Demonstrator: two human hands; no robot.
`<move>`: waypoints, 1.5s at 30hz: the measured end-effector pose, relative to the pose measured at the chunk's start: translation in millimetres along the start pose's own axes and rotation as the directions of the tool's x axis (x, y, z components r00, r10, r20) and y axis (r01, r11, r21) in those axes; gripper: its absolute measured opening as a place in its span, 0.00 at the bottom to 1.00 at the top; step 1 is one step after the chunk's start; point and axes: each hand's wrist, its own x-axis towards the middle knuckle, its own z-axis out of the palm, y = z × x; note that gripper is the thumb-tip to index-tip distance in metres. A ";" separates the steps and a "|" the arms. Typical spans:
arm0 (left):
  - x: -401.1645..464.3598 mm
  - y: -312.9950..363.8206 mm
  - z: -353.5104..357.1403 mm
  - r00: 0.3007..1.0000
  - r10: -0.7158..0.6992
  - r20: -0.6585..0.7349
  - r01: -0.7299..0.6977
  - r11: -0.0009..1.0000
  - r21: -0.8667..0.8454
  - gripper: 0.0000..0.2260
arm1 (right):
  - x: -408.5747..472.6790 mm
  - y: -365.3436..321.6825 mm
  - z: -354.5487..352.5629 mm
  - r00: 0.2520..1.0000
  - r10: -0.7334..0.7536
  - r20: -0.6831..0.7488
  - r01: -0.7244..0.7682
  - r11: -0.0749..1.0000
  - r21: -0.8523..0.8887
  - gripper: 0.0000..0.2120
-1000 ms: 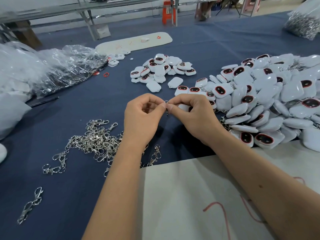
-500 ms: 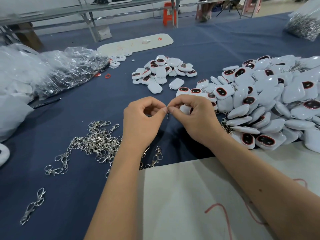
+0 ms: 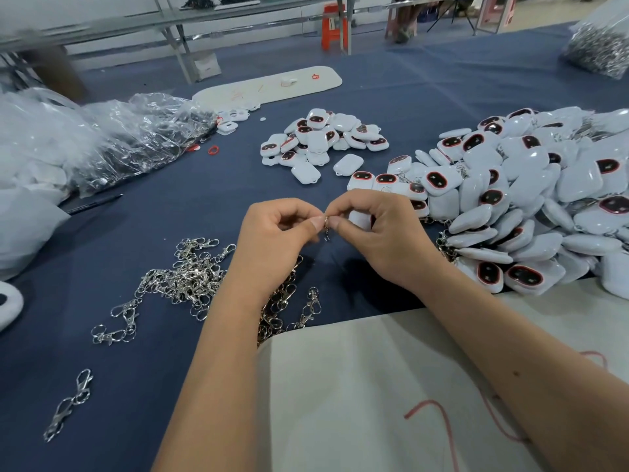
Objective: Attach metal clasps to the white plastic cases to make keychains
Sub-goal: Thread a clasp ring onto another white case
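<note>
Head view: we look down on a blue cloth-covered table (image 3: 163, 212) with open cloth running between the loose metal clasps (image 3: 190, 281) on our left and the big heap of white plastic cases (image 3: 531, 199) on our right. A smaller pile of cases (image 3: 323, 137) lies farther off, past our hands, with bare cloth around it. A white sheet (image 3: 357, 386) covers the table's near edge under our forearms, and crumpled clear plastic bags (image 3: 112, 141) crowd the left side. A single clasp (image 3: 69, 403) lies well apart at the near left.

Our left hand (image 3: 272, 243) and right hand (image 3: 377, 233) meet above the cloth, fingers curled, thumb tips nearly touching. Between them we pinch a small metal clasp (image 3: 326, 228), its lower end hanging free beneath the thumbs. Our right hand also holds a white case (image 3: 360, 219) tucked under its curled fingers, only a sliver of it showing. Whether the clasp's ring is through the case we cannot tell.
</note>
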 end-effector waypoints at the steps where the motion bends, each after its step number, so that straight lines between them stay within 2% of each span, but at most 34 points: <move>1: -0.1 0.0 -0.4 1.000 -0.002 0.005 0.002 1.000 0.010 0.07 | 0.0 -0.5 0.0 1.000 -0.007 0.001 0.007 1.000 -0.017 0.05; 6: -0.2 -1.3 -1.0 1.000 0.021 0.005 -0.021 0.993 0.118 0.08 | -0.5 -1.1 0.9 0.999 -0.032 0.014 0.033 0.996 -0.082 0.05; 14: -0.5 -2.6 -2.1 1.000 0.019 0.021 -0.021 0.993 0.113 0.09 | -0.1 -1.6 0.8 0.999 -0.037 0.000 0.036 0.992 -0.122 0.04; 26: -0.3 -5.6 2.9 0.996 0.086 0.022 -0.089 0.954 0.287 0.09 | -1.0 -3.2 1.6 0.996 -0.092 -0.002 0.087 0.954 -0.285 0.05; 31: -2.0 -2.7 3.2 0.992 0.120 0.023 -0.122 0.948 0.294 0.09 | -1.5 -3.3 1.6 0.989 -0.144 -0.037 0.123 0.933 -0.337 0.04; 33: -2.7 -1.3 4.6 0.990 0.140 0.008 -0.136 0.947 0.292 0.09 | -1.4 -3.2 1.7 0.989 -0.130 -0.064 0.107 0.951 -0.289 0.04; 35: -3.0 -0.2 7.3 0.987 0.159 -0.016 -0.147 0.945 0.291 0.08 | -0.8 -2.8 0.8 0.996 -0.042 -0.076 0.029 0.987 -0.159 0.05; 37: -2.7 0.9 9.4 0.983 0.181 -0.038 -0.162 0.941 0.298 0.07 | 0.6 -2.1 0.1 0.997 0.060 -0.039 -0.062 0.996 -0.062 0.05; 39: -2.2 1.7 10.2 0.979 0.199 -0.049 -0.175 0.938 0.299 0.07 | 1.6 -1.3 -0.9 0.995 0.096 -0.005 -0.096 0.995 -0.009 0.05; 45: -2.8 1.8 11.8 0.976 0.215 -0.035 -0.192 0.925 0.329 0.07 | 0.5 -1.9 -3.6 0.996 0.074 -0.056 -0.076 0.997 -0.018 0.04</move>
